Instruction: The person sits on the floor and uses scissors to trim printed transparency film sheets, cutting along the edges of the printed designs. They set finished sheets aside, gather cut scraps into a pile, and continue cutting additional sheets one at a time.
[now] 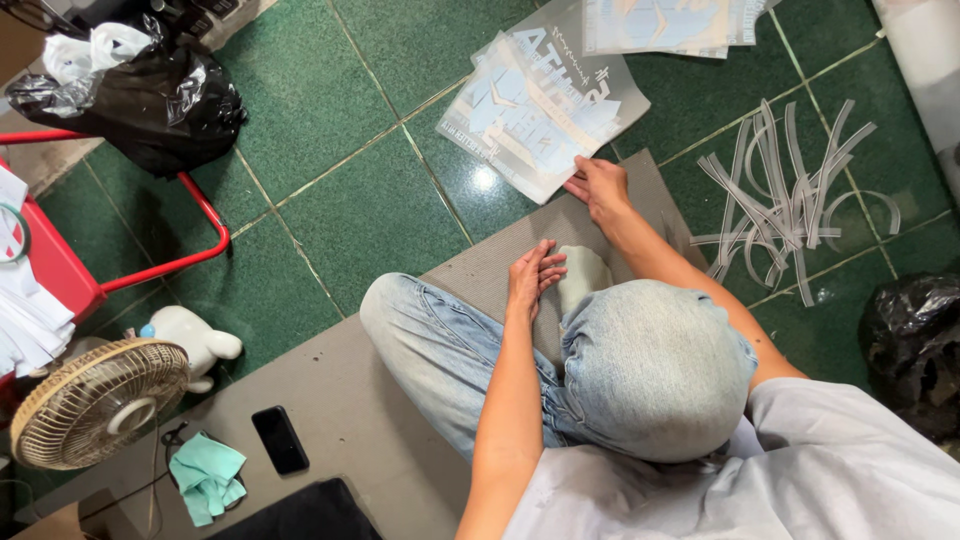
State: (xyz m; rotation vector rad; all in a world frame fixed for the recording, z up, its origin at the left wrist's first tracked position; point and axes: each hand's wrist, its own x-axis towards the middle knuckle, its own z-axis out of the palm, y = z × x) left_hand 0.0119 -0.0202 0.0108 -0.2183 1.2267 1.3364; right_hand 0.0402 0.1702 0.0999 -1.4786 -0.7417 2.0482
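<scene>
I sit cross-legged in light jeans on a grey mat (pixel 380 400) over green floor tiles. My right hand (pixel 598 187) reaches forward and rests its fingers on the near edge of a stack of grey printed transfer sheets (pixel 540 100) lying on the tiles. My left hand (pixel 532 274) hangs loosely over my shin, next to my socked foot (pixel 585 275), with its fingers curled and nothing in it. A second pile of printed sheets (pixel 670 25) lies farther away at the top.
A heap of cut translucent strips (pixel 790 200) lies to the right. Black plastic bags sit at top left (pixel 150 95) and right edge (pixel 915 350). A red metal frame (pixel 195 200), small fan (pixel 95 400), white figurine (pixel 195 340), black phone (pixel 280 438) and teal cloth (pixel 207 475) lie left.
</scene>
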